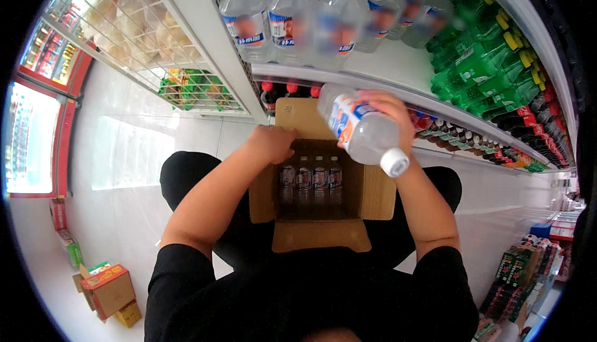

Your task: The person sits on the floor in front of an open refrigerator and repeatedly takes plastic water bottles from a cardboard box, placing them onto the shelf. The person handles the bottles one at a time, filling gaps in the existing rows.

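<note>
At carton (pixel 378 196) | right hand (pixel 395 117) clasping bottle (pixel 364 127) | left hand (pixel 273 144) curled at flap (pixel 298 115)

Glossy pale floor (pixel 202 134) with a bright glare patch (pixel 134 155), red-framed lit cooler (pixel 61 149), white shelving (pixel 388 68).

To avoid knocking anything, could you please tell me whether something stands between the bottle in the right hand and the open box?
Nothing visible stands between the bottle in the right hand and the open box; its flaps are spread outward, and the left hand is at its far left corner.
</note>
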Motion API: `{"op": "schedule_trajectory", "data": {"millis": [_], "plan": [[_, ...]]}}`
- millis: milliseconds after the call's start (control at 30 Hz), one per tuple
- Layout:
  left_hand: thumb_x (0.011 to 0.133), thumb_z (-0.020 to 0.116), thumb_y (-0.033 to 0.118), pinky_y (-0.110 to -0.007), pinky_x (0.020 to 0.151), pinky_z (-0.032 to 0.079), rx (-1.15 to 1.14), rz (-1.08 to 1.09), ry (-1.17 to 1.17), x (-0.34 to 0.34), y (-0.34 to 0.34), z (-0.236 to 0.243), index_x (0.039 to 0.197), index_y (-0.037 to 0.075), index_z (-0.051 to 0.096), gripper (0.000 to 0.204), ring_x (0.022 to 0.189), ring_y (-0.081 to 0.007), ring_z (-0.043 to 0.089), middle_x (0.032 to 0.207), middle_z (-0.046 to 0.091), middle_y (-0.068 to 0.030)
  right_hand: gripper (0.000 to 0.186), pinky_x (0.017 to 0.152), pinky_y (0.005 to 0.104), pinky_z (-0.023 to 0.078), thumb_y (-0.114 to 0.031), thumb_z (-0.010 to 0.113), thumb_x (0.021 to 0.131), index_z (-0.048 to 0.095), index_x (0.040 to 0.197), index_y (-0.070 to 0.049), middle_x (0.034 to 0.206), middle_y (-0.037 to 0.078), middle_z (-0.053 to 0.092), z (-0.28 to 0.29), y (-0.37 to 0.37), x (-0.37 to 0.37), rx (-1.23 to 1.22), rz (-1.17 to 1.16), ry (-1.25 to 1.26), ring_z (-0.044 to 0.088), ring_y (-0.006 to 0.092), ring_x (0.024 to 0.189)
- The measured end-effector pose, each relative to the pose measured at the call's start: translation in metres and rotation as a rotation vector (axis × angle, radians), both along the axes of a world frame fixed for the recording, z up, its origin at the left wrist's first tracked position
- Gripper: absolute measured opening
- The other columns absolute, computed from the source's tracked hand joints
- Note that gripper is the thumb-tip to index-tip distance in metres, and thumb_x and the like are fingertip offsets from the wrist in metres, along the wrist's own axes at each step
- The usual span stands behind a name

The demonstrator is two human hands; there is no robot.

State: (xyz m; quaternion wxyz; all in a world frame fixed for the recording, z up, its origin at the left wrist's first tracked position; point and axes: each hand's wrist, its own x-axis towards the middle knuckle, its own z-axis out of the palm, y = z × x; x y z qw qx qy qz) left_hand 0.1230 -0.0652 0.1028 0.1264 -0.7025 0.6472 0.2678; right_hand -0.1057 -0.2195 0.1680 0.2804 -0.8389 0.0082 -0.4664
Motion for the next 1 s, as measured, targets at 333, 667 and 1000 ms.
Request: {"op": "schedule_trajectory", "data": {"millis": [333,667,1000], "plan": [[0.093,0.068,0.037,-0.051,0.088,0.056,-0.073,0.040,0.049,0.013,0.000,0.002,0.123,0.012,0.062,0.040,0.108,-0.0371,0.069,0.111,0.073,-0.0173,0.077,0.097,0.0419,0.053,-0.020,0.096,0.065,0.055,0.127,-0.003,0.117,0.016,0.069,-0.130,0.104,0.004,0.854,-0.066,0.868,0.067,0.0293,0.113],[0.094,0.066,0.037,-0.053,0.090,0.055,-0.002,0.041,0.071,0.013,0.002,0.005,0.123,0.008,0.062,0.042,0.109,-0.0398,0.068,0.112,0.072,-0.0207,0.065,0.084,0.0475,0.057,-0.028,0.084,0.087,0.050,0.138,-0.009,0.124,0.007,0.065,-0.229,0.121,0.030,1.597,0.201,1.131,0.065,0.0219,0.108],[0.094,0.067,0.039,-0.052,0.089,0.056,0.005,0.000,0.053,0.008,-0.002,0.010,0.123,0.009,0.062,0.043,0.107,-0.0394,0.069,0.112,0.072,-0.0193,0.057,0.075,0.0432,0.058,-0.036,0.076,0.094,0.052,0.136,-0.005,0.122,0.008,0.062,-0.388,0.105,0.017,1.418,0.347,1.208,0.066,0.0252,0.103]]}}
